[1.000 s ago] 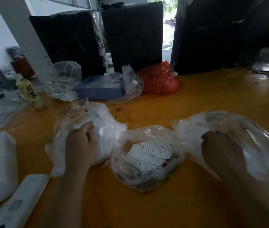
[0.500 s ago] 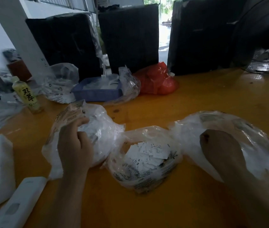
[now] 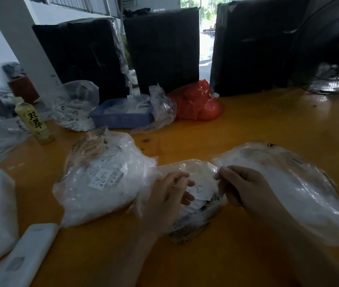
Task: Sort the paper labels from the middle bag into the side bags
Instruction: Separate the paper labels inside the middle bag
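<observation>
Sitting at 6 o'clock on the table (image 3: 247,125), the clear middle bag (image 3: 193,222) shows small white printed paper labels (image 3: 198,189), mostly hidden by the left hand (image 3: 164,195) and right hand (image 3: 245,187), each grip curled, whether clamped on labels unclear.

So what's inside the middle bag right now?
White paper labels show in the middle bag, between the left hand and right hand. Both hands cover much of its opening, so the amount left is hidden.

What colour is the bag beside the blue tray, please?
Red bag, seen in the head view.
</observation>
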The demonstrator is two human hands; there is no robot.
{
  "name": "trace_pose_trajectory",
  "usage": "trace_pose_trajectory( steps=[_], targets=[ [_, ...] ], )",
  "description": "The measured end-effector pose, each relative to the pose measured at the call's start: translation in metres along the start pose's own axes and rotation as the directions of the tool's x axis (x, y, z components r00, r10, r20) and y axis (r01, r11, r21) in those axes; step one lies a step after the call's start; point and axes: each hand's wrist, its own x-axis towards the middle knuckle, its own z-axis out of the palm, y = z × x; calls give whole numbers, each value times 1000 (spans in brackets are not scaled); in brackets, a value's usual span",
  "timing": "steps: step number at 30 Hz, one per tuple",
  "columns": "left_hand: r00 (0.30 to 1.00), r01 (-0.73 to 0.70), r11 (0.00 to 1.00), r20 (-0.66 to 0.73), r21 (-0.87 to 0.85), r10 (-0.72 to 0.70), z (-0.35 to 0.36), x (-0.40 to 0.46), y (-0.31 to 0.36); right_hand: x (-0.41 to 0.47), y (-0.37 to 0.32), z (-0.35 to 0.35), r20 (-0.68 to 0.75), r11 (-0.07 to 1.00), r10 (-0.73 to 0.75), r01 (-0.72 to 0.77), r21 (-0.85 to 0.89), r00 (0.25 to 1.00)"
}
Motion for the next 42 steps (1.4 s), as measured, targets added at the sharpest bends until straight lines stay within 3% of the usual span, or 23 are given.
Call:
trace_pose_trajectory(
  steps=[4,9,12,15,22,26,29,32,35,38,42],
  targets=[
    [986,90,995,143,-42,-83,6,0,-10,-2,4,7,100,990,-34,47,-133,994],
    [995,61,997,78,-57,-56,4,1,-4,-4,11,15,212,966,1,54,-253,977],
    [988,155,972,4,-177,-157,3,1,-2,-5,14,19,198,967,-7,57,-247,980],
    [962,253,920,-26,-298,-273,4,1,-2,-6,16,19,216,924,-43,121,-364,975],
    [968,244,917,23,-315,-249,2,1,-4,-5,18,23,76,861,-173,188,-473,982],
    [968,249,883,93,-399,-232,0,-1,-3,-5,22,27,166,786,-215,272,-555,962],
    [959,271,870,34,-411,-282,-2,2,-3,-1,27,30,118,783,-208,238,-575,971],
    [925,286,739,-26,-610,-380,-6,5,-4,5,37,26,64,638,-267,227,-736,961],
    [918,240,622,-34,-745,-395,-8,9,-8,9,43,27,114,472,-168,181,-863,979],
    [920,219,625,-54,-749,-387,-6,10,-10,9,49,33,115,409,-71,134,-903,991],
    [918,230,641,-56,-732,-393,-5,10,-11,8,52,36,125,342,-54,136,-930,991]
  ],
)
